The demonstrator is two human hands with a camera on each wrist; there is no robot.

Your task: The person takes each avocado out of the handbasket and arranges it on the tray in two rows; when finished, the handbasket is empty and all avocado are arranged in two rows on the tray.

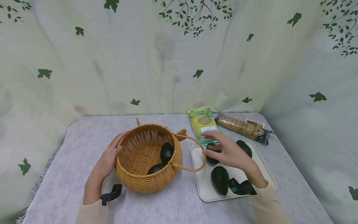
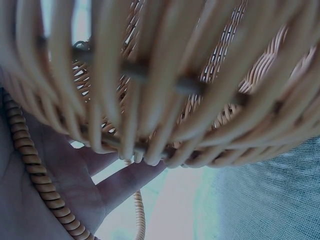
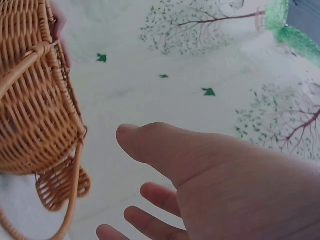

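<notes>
A round wicker basket [image 1: 148,183] stands left of centre on the table, with two dark green avocados [image 1: 167,151] inside against its right wall. My left hand [image 1: 107,158] holds its left side, thumb at the rim and fingers along the outside. In the left wrist view a wound wicker handle [image 2: 40,180] crosses the palm. Another looped handle [image 1: 203,160] hangs out to the right. Beside that loop is my right hand [image 1: 227,151], fingers spread and holding nothing, above a white tray [image 1: 205,196]. Three avocados [image 1: 220,180] lie on the tray, one partly hidden by the fingers.
Behind the tray lie a green and yellow packet [image 1: 202,121] and a long clear pack of yellowish food [image 1: 240,126]. A leaf-patterned curtain [image 1: 156,62] rises at the table's back edge. A small wicker flap [image 1: 181,134] sticks out from the basket's right rim.
</notes>
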